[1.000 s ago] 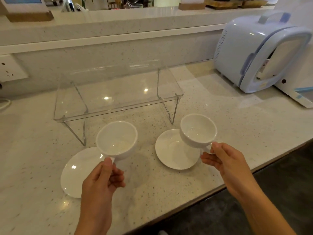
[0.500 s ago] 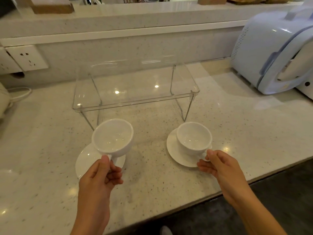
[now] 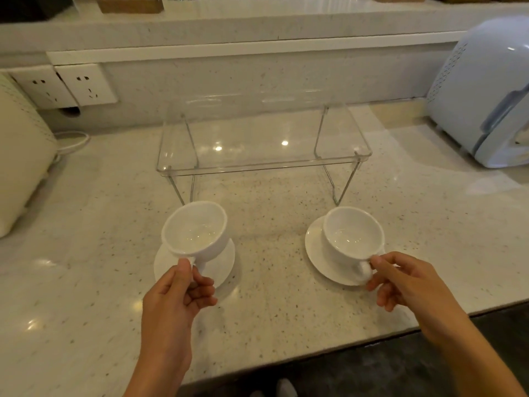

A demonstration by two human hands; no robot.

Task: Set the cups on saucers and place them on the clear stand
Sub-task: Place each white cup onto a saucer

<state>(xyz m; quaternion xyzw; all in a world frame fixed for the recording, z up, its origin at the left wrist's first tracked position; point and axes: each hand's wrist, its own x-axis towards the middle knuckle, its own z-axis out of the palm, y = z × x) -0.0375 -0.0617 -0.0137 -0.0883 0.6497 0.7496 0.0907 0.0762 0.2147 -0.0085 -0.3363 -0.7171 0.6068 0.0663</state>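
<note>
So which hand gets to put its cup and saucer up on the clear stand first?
Probably the right hand: its cup looks seated on its saucer. The left hand holds its cup tilted above its saucer. The clear stand is bare.

Both pinched cups and the saucers under them are plain white, the stand beyond is see-through, and the counter is cream with dark speckles

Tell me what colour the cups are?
Both cups, left and right, are plain white. The head view shows it.
</note>
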